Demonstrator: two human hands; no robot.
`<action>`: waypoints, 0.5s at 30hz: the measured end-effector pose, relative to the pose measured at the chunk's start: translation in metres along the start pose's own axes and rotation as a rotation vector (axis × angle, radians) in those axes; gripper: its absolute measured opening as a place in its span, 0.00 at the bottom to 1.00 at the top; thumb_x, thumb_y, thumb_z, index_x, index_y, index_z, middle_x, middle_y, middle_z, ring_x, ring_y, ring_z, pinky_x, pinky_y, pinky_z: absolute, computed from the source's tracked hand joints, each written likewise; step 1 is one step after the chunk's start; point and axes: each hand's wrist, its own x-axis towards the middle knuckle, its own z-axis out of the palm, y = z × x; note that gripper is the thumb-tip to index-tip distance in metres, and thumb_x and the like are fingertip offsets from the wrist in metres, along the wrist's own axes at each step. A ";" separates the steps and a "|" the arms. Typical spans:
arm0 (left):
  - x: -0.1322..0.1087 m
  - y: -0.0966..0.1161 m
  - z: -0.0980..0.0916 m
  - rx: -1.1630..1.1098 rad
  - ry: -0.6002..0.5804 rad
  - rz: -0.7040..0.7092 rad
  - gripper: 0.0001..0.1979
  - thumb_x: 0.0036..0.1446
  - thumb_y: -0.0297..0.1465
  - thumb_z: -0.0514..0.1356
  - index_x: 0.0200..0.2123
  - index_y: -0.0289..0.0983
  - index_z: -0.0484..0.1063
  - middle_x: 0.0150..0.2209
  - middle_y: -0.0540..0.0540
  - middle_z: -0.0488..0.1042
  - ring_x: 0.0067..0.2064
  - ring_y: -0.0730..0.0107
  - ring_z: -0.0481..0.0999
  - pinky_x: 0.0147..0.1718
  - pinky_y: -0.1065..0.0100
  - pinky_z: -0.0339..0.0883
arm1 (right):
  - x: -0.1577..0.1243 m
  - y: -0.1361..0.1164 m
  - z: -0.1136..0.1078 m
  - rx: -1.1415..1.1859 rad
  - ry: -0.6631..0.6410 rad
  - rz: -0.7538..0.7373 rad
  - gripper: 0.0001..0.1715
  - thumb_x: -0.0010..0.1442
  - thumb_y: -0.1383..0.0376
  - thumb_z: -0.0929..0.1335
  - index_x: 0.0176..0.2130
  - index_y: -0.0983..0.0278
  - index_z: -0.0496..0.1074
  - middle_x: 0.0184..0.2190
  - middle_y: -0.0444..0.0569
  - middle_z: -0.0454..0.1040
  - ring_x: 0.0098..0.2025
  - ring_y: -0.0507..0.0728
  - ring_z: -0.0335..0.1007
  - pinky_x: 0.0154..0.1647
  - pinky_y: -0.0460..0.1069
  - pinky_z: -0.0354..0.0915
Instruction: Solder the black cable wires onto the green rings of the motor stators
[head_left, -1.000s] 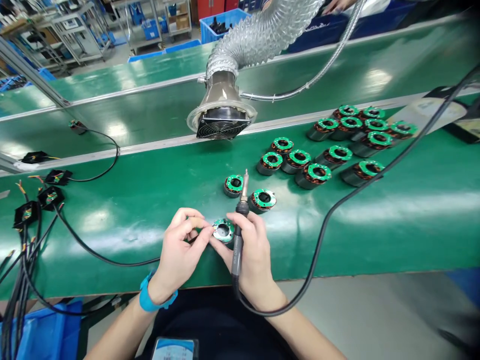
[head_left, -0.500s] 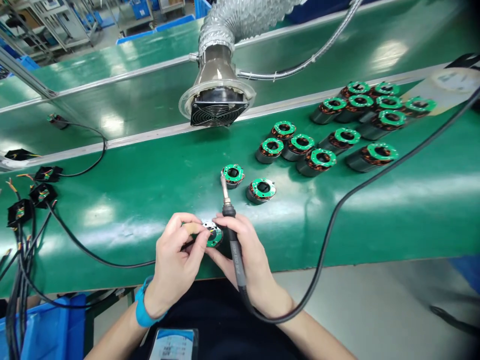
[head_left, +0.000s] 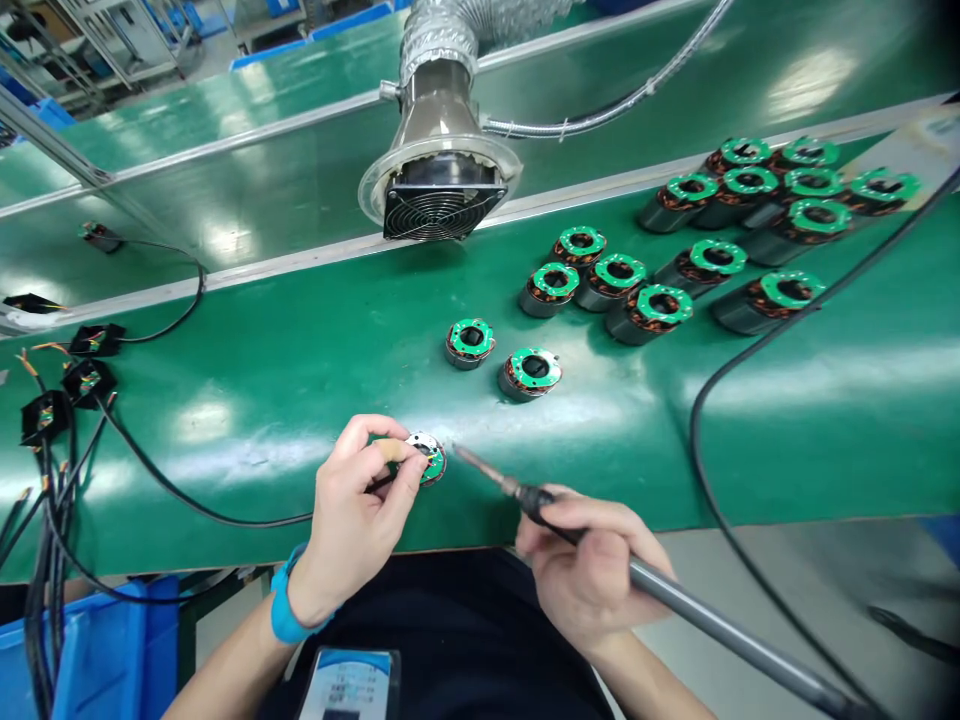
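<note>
Gripping a small motor stator topped with a green circuit board, the left hand pinches it between thumb and fingers over the green counter. The right hand closes around a soldering iron, its tip just apart from the stator. Further stators stand upright beyond; a fume extractor hood hangs behind.
</note>
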 end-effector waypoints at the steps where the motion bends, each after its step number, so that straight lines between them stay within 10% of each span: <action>1: 0.000 0.000 0.000 0.003 0.000 0.004 0.05 0.67 0.27 0.64 0.36 0.36 0.79 0.43 0.45 0.73 0.26 0.83 0.65 0.21 0.75 0.61 | -0.002 0.001 0.000 0.028 0.045 0.010 0.15 0.75 0.62 0.64 0.38 0.61 0.76 0.18 0.37 0.70 0.17 0.51 0.66 0.28 0.51 0.70; 15: -0.002 0.002 0.006 0.088 0.039 0.041 0.04 0.67 0.26 0.64 0.36 0.36 0.77 0.42 0.44 0.74 0.25 0.83 0.65 0.20 0.75 0.58 | -0.007 0.002 -0.006 0.056 -0.088 0.088 0.17 0.73 0.67 0.61 0.37 0.61 0.77 0.18 0.39 0.71 0.17 0.53 0.67 0.22 0.50 0.68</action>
